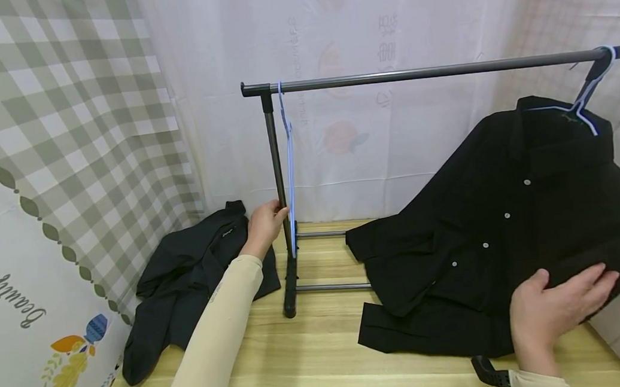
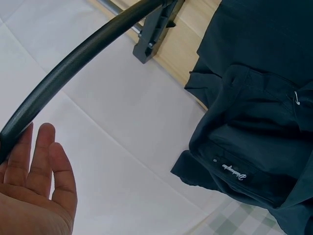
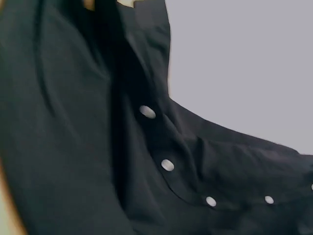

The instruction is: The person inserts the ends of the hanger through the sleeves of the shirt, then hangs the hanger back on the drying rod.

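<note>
A black button-up shirt [image 1: 506,216] hangs on a light blue hanger [image 1: 586,99] at the right end of the clothes rack [image 1: 420,73]. My right hand [image 1: 558,308] rests on the shirt's lower front with its fingers spread. White buttons [image 3: 167,165] run down the dark fabric in the right wrist view. My left hand [image 1: 264,226] holds the rack's left post [image 1: 275,154] between thumb and forefinger; its other fingers [image 2: 62,171] stay loose beside the post. Close by that hand hangs a bare blue hanger [image 1: 290,183].
A second dark garment [image 1: 187,286] lies crumpled on the wooden tabletop [image 1: 322,360], left of the rack. Its collar label shows in the left wrist view. A checked curtain [image 1: 77,102] borders the left side and a white curtain [image 1: 217,104] the back.
</note>
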